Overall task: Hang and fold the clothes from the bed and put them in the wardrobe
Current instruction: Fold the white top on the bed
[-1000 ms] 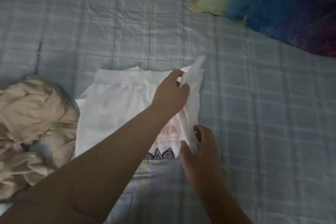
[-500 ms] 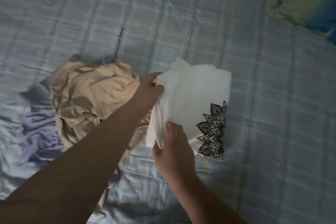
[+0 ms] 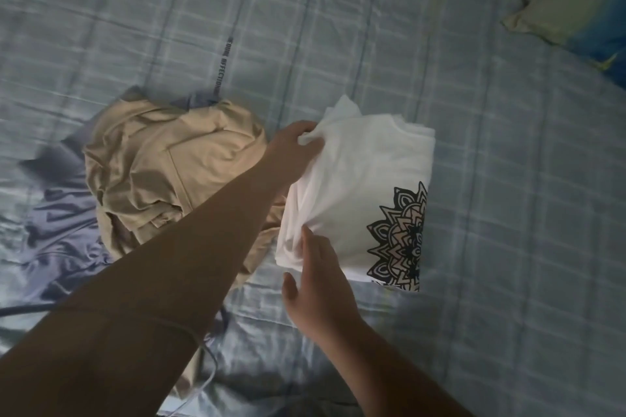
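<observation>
White folded T-shirt [image 3: 366, 179], left hand [image 3: 291, 149] pinching a corner, right hand [image 3: 321, 281] flat, touching edge

L arm reaches in diagonally from near left, L hand [image 3: 293, 151] curled, pinching white shirt [image 3: 366, 179] at its far-left corner; R forearm comes from near edge, R hand [image 3: 320, 281] w/ fingers straight, thumb spread, fingertips touching shirt's near-left edge.

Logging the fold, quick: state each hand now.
Left hand: gripping the folded white cotton T-shirt with black mandala print.
Right hand: open, touching that T-shirt's near edge.
</observation>
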The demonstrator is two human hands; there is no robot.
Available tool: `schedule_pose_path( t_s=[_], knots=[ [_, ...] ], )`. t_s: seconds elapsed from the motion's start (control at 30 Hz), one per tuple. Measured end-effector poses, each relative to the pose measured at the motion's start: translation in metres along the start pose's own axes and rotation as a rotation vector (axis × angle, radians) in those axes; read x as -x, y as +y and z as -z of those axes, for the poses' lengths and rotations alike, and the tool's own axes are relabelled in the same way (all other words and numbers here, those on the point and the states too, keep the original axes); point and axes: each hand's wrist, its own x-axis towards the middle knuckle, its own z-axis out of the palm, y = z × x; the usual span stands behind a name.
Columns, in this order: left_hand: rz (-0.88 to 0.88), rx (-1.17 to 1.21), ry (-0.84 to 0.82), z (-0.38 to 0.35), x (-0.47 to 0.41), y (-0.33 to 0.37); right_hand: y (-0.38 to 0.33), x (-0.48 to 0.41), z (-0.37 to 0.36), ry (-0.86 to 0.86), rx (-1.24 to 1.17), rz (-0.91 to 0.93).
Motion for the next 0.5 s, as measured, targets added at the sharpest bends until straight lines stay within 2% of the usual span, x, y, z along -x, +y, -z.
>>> schedule_pose_path(
  t_s=[0.1,0.17,0.2,0.3,0.37,0.43,0.5],
  knots=[
    [0.067,-0.148,0.074,-0.001,0.004,-0.008,0.009,0.004,0.012,0.05,-0.006,0.019],
    [0.123,-0.238,0.121,-0.001,0.019,-0.014,0.022,0.005,0.027,0.19,0.001,0.041],
    [0.081,-0.324,0.156,-0.002,0.031,-0.017,0.032,0.005,0.036,0.273,0.007,0.06],
    [-0.363,-0.68,0.247,-0.015,0.073,-0.028,0.071,-0.002,0.06,0.483,0.088,0.061],
    [-0.633,-0.802,0.158,-0.032,0.096,-0.04,0.092,-0.009,0.069,0.525,0.184,0.047],
    [-0.749,-0.888,0.042,-0.049,0.109,-0.057,0.109,-0.013,0.067,0.463,0.318,0.092],
    [-0.753,-0.99,-0.007,-0.059,0.115,-0.077,0.124,-0.013,0.06,0.348,0.44,0.128]
  ],
)
